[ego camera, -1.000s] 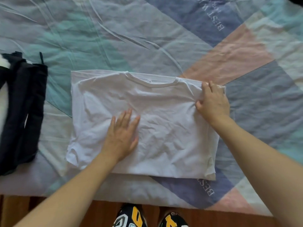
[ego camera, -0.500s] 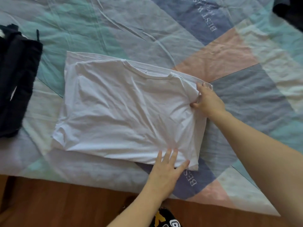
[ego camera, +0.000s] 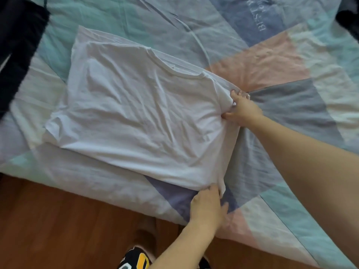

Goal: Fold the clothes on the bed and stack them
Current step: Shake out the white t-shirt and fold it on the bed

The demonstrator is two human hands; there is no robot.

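Home bedroom indicated. Bed (ego camera: 291,61) covered by crumpled patchwork sheet of teal, grey, pink and blue cotton (ego camera: 268,61). Reddish-brown wooden plank floor (ego camera: 68,220) seen beside bed edge. White cotton T-shirt (ego camera: 139,121) and dark garment (ego camera: 17,45) laid on bed.

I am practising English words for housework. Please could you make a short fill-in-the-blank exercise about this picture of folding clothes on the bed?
1. The shirt being folded is ____ in colour.
2. The right hand pinches the shirt's far right ____.
3. The left hand grips the shirt's ____ right corner.
4. The dark clothes lie to the ____ of the shirt.

Missing words: white; corner; near; left
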